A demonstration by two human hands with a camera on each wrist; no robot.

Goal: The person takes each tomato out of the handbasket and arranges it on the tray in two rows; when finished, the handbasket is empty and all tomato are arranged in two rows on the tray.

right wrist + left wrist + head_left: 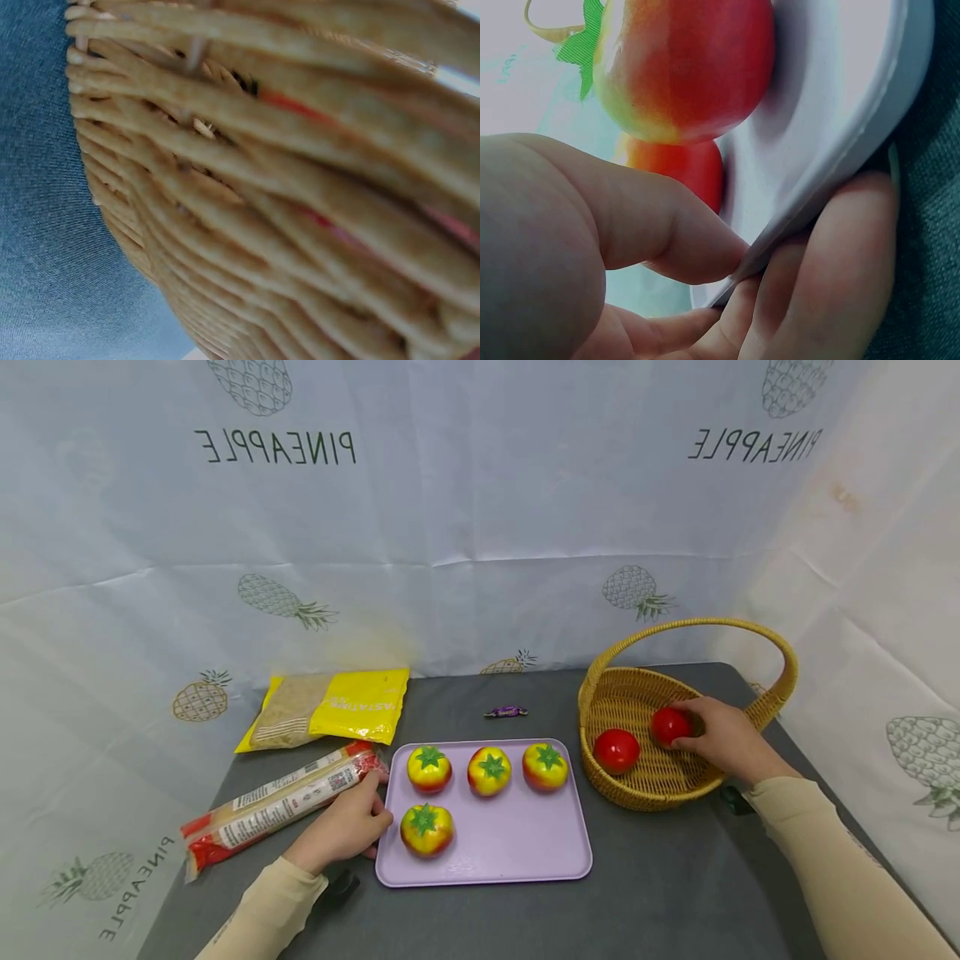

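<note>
My left hand (347, 823) pinches the left edge of a light purple tray (517, 843). In the left wrist view the thumb (697, 240) lies on the rim and the other fingers are beneath it. Several yellow-and-red, tomato-like fruits with green star-shaped tops sit on the tray, the nearest a front-left fruit (427, 831). Inside the wicker basket (637, 795), my right hand (723, 739) grips a red tomato (670, 727). Another red tomato (617, 751) rests to its left. Basket weave (247, 172) fills most of the right wrist view and hides that hand.
A long red-and-clear noodle packet (281, 806) lies left of the tray, with a yellow bag (330, 708) behind it. A small purple wrapped candy (506, 712) lies behind the tray. The basket's tall handle (693, 622) arches over its opening. Printed cloth (465, 510) hangs behind the grey table.
</note>
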